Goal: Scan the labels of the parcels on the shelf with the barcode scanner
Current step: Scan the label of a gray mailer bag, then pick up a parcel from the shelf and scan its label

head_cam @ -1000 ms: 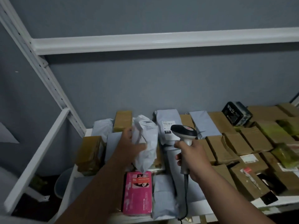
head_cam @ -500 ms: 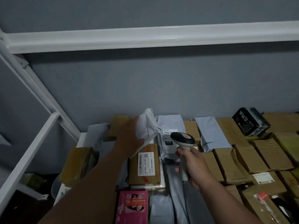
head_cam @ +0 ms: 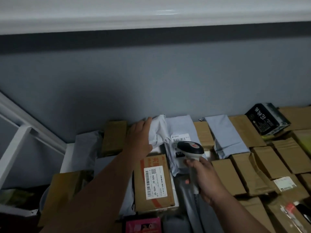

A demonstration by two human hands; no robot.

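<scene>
My right hand (head_cam: 204, 180) grips the handle of a white and black barcode scanner (head_cam: 191, 148), its head over a grey mailer bag with a white label (head_cam: 180, 137). My left hand (head_cam: 139, 140) holds a crumpled white poly bag (head_cam: 158, 132) against the back of the shelf, by the wall. In front of it lies a brown cardboard parcel (head_cam: 154, 184) with a barcode label (head_cam: 155, 181) facing up. Many brown boxes and grey bags cover the shelf.
A black printed box (head_cam: 267, 118) stands at the back right. Another grey bag (head_cam: 225, 135) and rows of brown boxes (head_cam: 262, 167) fill the right side. A pink box (head_cam: 143, 225) lies at the front edge. A white shelf beam (head_cam: 151, 14) runs overhead, with frame posts (head_cam: 15, 148) on the left.
My left hand has carried the white bag from over the brown parcel to the back of the shelf, uncovering the parcel's label. The camera view has moved closer and lower.
</scene>
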